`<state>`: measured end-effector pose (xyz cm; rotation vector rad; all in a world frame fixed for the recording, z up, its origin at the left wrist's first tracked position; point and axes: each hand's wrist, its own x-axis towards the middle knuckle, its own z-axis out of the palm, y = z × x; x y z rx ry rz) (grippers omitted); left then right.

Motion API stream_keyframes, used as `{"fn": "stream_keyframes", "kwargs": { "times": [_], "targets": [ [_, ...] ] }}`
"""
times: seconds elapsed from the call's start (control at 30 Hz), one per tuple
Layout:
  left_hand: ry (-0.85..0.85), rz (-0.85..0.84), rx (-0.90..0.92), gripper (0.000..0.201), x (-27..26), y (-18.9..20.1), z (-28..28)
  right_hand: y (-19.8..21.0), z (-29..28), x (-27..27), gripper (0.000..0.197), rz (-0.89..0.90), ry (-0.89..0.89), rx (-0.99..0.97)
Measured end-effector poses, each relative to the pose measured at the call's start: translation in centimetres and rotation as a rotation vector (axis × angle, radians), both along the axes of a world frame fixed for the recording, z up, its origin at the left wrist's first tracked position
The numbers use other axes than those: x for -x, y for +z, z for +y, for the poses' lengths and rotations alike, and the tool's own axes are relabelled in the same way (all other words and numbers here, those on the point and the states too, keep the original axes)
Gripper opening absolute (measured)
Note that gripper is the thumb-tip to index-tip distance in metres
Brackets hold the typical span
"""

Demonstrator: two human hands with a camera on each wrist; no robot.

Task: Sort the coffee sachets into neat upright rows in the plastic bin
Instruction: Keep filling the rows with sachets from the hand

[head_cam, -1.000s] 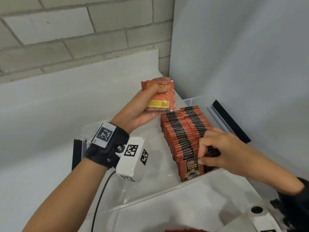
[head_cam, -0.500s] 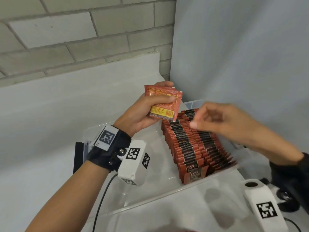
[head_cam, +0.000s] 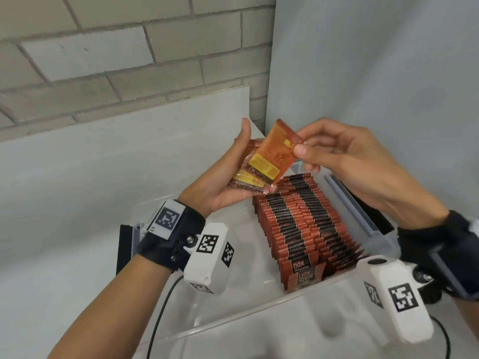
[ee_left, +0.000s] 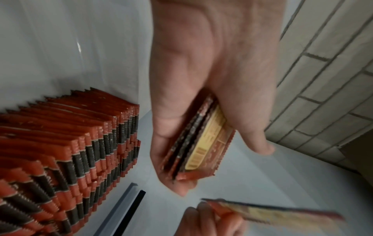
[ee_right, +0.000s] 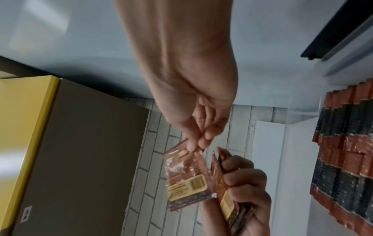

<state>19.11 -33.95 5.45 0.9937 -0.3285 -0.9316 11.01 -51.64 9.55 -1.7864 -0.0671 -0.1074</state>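
Observation:
My left hand (head_cam: pixel 234 174) holds a small stack of red coffee sachets (head_cam: pixel 246 177) above the far end of the clear plastic bin (head_cam: pixel 233 317); the same stack (ee_left: pixel 198 140) shows edge-on in the left wrist view. My right hand (head_cam: pixel 334 156) pinches one sachet (head_cam: pixel 274 154) by its top corner, just off the stack; in the right wrist view this sachet (ee_right: pixel 187 174) hangs tilted from thumb and forefinger. Two upright rows of red-and-black sachets (head_cam: pixel 298 224) fill the bin's right side.
The bin's left half (head_cam: pixel 220 255) holds no sachets. A black-edged bin lid (head_cam: pixel 355 208) lies along the right rim. A brick wall (head_cam: pixel 129 60) and grey panels close in behind and to the right. A yellow and brown box (ee_right: pixel 60 143) appears in the right wrist view.
My right hand left the front of the rows, rose to the left hand and took one sachet off the held stack. The left hand stayed raised, tilting the stack.

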Motion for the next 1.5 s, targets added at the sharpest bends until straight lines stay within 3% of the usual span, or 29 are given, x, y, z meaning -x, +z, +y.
{"fn": "stream_keyframes", "kwargs": {
  "times": [0.13,0.27,0.43,0.7,0.83,1.07,1.17,1.23,1.37,1.5],
  "targets": [
    [-0.034,0.011,-0.017,0.071,0.1,-0.3,0.0,0.4,-0.2,0.2,0.011,-0.113,0.028,-0.015],
    [-0.030,-0.041,0.044,0.040,-0.1,-0.6,0.4,0.0,-0.2,0.2,0.014,-0.122,0.048,0.100],
    [-0.009,-0.089,0.068,0.040,-0.3,-0.8,0.6,-0.6,-0.2,0.0,0.018,-0.110,0.036,0.127],
    [0.090,-0.085,0.187,0.036,-0.3,-0.5,0.3,-1.0,0.6,0.8,0.021,0.089,-0.038,-0.249],
    [0.131,-0.098,0.209,0.038,-0.3,-0.5,0.2,-1.6,1.1,1.2,0.032,0.159,0.020,-0.269],
    [0.158,-0.094,0.136,0.034,-0.2,-0.6,-0.1,-2.7,0.9,1.1,0.025,0.170,-0.083,-0.337],
    [0.211,-0.053,0.116,0.030,-0.4,-0.4,0.0,-2.7,-0.4,1.8,0.023,0.196,-0.063,-0.260],
    [0.242,0.005,0.122,0.023,-0.4,-0.2,0.2,-2.4,-1.4,2.8,0.018,0.231,0.031,-0.106],
    [0.247,0.061,0.111,0.029,-0.3,0.0,0.2,-2.2,-2.6,4.4,0.012,0.325,0.303,0.178],
    [0.250,0.092,0.098,0.034,-0.4,-0.1,0.2,-3.2,-2.8,5.2,0.010,0.325,0.418,0.321]
  ]
}}
